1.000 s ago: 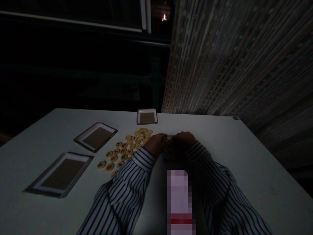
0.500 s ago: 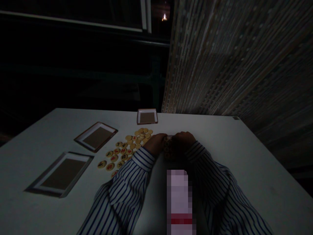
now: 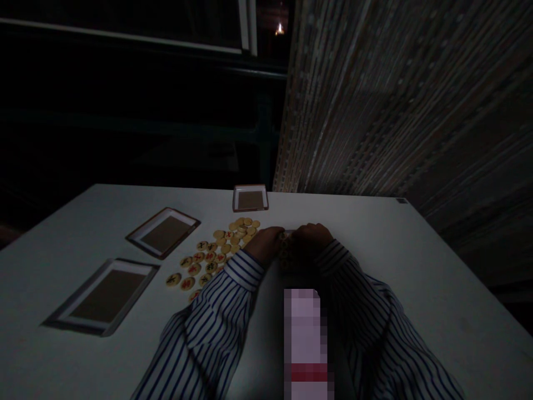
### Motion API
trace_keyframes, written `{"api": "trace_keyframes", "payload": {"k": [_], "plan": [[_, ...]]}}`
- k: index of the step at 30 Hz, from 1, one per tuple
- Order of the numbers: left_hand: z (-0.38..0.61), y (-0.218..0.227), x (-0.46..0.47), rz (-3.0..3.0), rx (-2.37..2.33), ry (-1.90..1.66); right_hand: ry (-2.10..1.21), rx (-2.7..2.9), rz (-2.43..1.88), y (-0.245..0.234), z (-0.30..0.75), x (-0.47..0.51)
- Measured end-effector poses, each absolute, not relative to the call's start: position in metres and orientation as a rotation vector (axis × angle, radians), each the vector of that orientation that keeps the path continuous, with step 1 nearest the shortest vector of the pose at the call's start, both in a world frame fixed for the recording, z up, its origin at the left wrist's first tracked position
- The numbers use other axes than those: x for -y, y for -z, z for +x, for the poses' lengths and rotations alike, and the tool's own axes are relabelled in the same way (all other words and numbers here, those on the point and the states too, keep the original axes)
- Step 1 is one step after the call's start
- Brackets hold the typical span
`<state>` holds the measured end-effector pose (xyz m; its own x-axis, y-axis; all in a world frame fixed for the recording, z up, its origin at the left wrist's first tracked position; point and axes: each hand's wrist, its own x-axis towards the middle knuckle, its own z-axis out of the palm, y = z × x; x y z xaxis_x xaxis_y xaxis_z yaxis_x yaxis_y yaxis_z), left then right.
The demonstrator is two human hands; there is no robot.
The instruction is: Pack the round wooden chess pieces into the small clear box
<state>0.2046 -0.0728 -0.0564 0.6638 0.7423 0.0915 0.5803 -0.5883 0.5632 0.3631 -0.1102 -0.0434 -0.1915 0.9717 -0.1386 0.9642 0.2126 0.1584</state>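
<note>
In dim light in front of me, my left hand (image 3: 265, 244) and my right hand (image 3: 313, 238) are close together with curled fingers. Between them, in deep shadow, lies what looks like a shallow box with Chinese chess pieces (image 3: 284, 254) in a row, its pale far edge just showing. Both hands seem to grip its sides; the fingertips are mostly hidden. To the left of my left hand, loose round wooden Chinese chess pieces (image 3: 210, 256) are spread out, some showing red or black characters, others plain side up.
Three shallow trays with brown bottoms lie on the white table (image 3: 416, 289): a near-left tray (image 3: 104, 294), a middle-left tray (image 3: 165, 233) and a far tray (image 3: 250, 200). A string curtain (image 3: 353, 100) hangs beyond the table at right. A pixelated patch covers the lower middle.
Both hands keep nearly the same place and grip. The pieces between them look slightly more shadowed; the loose pieces and trays stay where they were.
</note>
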Motion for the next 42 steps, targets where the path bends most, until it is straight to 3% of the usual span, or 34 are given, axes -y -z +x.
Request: {"api": "trace_keyframes", "payload": {"k": [42], "plan": [[0.2045,0.0567,0.0717,2.408,-1.020,-0.413,-0.075,-2.271,1.852,0.0413,0.3609,0.1118]]}}
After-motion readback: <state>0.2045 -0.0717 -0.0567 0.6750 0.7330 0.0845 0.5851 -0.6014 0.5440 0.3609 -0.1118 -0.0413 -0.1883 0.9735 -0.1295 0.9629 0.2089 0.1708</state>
